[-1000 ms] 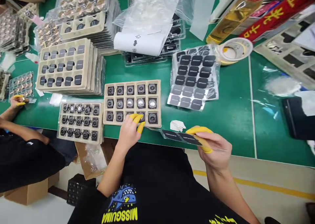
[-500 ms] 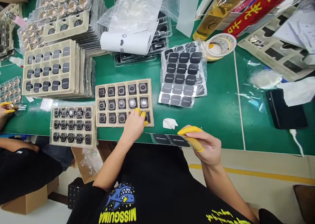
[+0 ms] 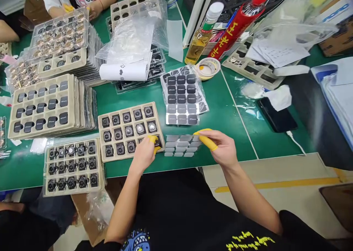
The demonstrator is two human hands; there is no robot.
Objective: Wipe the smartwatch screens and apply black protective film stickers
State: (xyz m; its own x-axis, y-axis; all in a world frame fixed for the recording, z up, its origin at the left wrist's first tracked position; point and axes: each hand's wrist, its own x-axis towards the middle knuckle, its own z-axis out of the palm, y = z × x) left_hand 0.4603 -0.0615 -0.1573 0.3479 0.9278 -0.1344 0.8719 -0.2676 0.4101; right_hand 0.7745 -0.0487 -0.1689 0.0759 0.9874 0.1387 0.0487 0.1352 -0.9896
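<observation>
The right hand (image 3: 220, 148) has now laid the emptied sticker sheet (image 3: 182, 146) on the desk (image 3: 234, 133), still pinching it; the left hand (image 3: 146, 151) seems to press a part in the tray (image 3: 128, 131).

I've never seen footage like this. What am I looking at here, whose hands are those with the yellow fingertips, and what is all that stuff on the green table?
The picture comes from a camera worn on a person's head, looking down at their own two bare hands; no machine is involved. The yellow bits are finger covers. The left hand rests on the near edge of a beige tray of small square watch bodies, fingertips at one pocket. The right hand pinches the edge of a pale film sheet lying on the green table. Beyond it lies a sheet of dark stickers. To the left sit a second tray of watch bodies and a stack of trays. Farther back are a tape roll, a bottle of yellow liquid and a black phone. Other people work at the far end.
</observation>
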